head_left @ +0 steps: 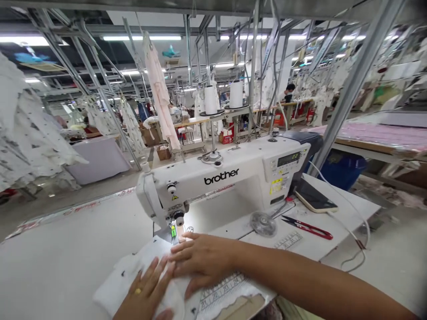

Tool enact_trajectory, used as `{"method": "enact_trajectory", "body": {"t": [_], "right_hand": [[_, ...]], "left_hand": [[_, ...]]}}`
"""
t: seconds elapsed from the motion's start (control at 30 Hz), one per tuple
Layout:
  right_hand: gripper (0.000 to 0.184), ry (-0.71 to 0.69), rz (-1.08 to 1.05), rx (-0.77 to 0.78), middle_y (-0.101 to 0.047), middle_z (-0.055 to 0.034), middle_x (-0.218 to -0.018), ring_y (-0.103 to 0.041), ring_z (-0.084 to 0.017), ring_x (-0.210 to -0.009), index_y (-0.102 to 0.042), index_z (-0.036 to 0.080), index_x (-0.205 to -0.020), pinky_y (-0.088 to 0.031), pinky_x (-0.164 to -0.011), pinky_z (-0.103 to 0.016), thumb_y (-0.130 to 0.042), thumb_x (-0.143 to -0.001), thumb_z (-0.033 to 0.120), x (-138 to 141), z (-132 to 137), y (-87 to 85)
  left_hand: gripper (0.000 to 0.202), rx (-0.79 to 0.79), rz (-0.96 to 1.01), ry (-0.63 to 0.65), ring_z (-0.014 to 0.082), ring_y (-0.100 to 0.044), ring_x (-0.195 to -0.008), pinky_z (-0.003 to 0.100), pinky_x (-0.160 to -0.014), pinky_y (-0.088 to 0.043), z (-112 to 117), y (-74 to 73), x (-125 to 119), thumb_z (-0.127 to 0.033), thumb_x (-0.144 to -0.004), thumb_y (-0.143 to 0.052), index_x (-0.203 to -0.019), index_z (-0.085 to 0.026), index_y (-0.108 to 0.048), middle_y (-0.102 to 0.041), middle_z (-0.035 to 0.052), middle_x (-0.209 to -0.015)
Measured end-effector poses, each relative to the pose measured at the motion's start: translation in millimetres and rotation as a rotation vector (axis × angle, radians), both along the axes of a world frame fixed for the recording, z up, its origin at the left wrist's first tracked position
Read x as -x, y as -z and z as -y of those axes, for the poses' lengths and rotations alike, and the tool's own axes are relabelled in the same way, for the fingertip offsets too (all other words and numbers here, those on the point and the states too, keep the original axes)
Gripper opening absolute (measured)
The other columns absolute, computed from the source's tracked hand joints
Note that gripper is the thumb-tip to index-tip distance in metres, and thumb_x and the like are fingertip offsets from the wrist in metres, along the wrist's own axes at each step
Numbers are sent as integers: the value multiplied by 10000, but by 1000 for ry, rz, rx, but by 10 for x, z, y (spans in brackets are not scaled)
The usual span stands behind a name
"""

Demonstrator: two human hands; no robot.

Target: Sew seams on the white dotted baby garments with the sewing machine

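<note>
While spread flat on the white printed fabric (pixel 131 278), left hand (pixel 144 290) pressing down at 6 o'clock from the presser foot (pixel 175 234), fingers well apart, a gold ring (pixel 138 291) on one finger. Right hand (pixel 202 260) open as well, lying across the fabric from 4 o'clock, fingers loosely together, fingertips just beside the presser foot; no pinching by either hand. Fabric bunched in soft folds on the white desk (pixel 66 244), its far edge running up to the foot of a white Brother sewing machine (pixel 220 178).

Set into the desk at 5 o'clock, a ruler strip (pixel 227 291), partly under the fabric. At 3 o'clock, red-handled thread snips (pixel 307 227), near a round metal disc (pixel 263 223) and a shorter ruler strip (pixel 288 241). At 2 o'clock, a smartphone (pixel 315 198) lying on the desk, just beside the machine's digital control panel (pixel 287 162), and beyond it a blue bin (pixel 340 171). At 12 o'clock, two white thread cones (pixel 220 98) on a stand, with a pale pink garment (pixel 160 91) hanging to their left. At 9 to 10 o'clock, white printed garments (pixel 33 129) on a rack. Far off at 1 o'clock, a co-worker (pixel 288 91) among the rows of desks.
</note>
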State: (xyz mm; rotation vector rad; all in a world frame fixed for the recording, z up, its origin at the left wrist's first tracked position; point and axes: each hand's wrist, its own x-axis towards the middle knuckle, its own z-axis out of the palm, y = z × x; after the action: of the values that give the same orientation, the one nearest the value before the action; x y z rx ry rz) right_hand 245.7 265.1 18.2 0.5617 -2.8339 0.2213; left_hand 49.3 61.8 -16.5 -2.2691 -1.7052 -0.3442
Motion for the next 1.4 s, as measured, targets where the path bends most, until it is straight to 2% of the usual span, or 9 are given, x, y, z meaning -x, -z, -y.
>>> {"method": "enact_trajectory", "body": {"t": [0.13,0.27,0.33,0.47,0.63,0.7,0.93,1.23,1.4], "right_hand": [[372,22,-56,29,-623,-61,-1320,-468,-195,-1319,-594,189,-1234,-168,-1174,-394,-541,-984,460,3,-59,15],[343,11,-54,59,-627,-51,-1312,-462,-187,-1320,-587,202,-1241,-231,-1134,-380,-517,-1000,436,19,-84,7],[355,23,-58,43,-609,-55,-1337,-440,-197,-1339,-574,207,-1265,-231,-1133,-389,-504,-1006,438,29,-87,7],[366,75,-102,18,-653,-57,-1258,-495,-206,-1258,-603,196,-1218,-228,-1139,-402,-494,-1004,472,38,-104,-8],[342,92,-93,59,-696,-39,-1145,-533,-184,-1163,-646,192,-1116,-281,-1090,-377,-520,-991,484,34,-119,-58],[324,84,-73,79,-695,-26,-1148,-522,-184,-1171,-649,198,-1103,-280,-1083,-370,-547,-979,480,39,-117,-66],[324,103,-62,113,-698,-26,-1127,-517,-192,-1176,-650,209,-1099,-241,-1103,-380,-541,-980,490,62,-139,-40],[227,162,5,239,-686,-35,-1158,-519,-209,-1218,-647,232,-1134,-239,-1126,-395,-576,-970,373,94,-120,-115],[304,147,89,262,-663,-39,-1239,-530,-236,-1252,-627,296,-1247,-298,-1124,-429,-551,-972,404,122,-188,-94]], "left_hand": [[790,-111,-146,-102,314,-622,-1193,421,-840,-590,-11,61,92,-425,-928,-540,-1577,-250,-126,-588,99,-1382],[672,-95,-109,-126,280,-665,-1121,382,-833,-597,78,-136,118,-483,-890,-597,-1496,-299,-371,-640,63,-1327],[608,-55,-61,-101,274,-628,-1183,376,-896,-581,33,-261,75,-469,-891,-608,-1451,-308,-437,-608,52,-1371],[644,105,-53,8,251,-466,-1365,377,-1049,-498,-160,-317,-25,-400,-948,-549,-1527,-260,-304,-438,51,-1519],[571,76,-62,-174,265,-479,-1354,422,-1047,-496,-253,-53,16,-427,-982,-481,-1497,-209,-370,-467,79,-1495],[556,65,-56,-223,277,-490,-1343,436,-1050,-490,-250,-31,38,-451,-974,-483,-1469,-205,-423,-487,85,-1481],[561,229,-32,-99,273,-398,-1410,484,-1131,-404,-344,-322,-13,-404,-1000,-424,-1517,-208,-327,-388,66,-1545],[574,390,194,-227,294,-292,-1460,550,-1185,-277,-446,-364,-143,-401,-988,-427,-1488,-127,-363,-343,143,-1563],[609,337,294,-217,295,-336,-1441,551,-1163,-307,-446,-407,-144,-494,-962,-477,-1452,-142,-393,-409,157,-1529]]}}
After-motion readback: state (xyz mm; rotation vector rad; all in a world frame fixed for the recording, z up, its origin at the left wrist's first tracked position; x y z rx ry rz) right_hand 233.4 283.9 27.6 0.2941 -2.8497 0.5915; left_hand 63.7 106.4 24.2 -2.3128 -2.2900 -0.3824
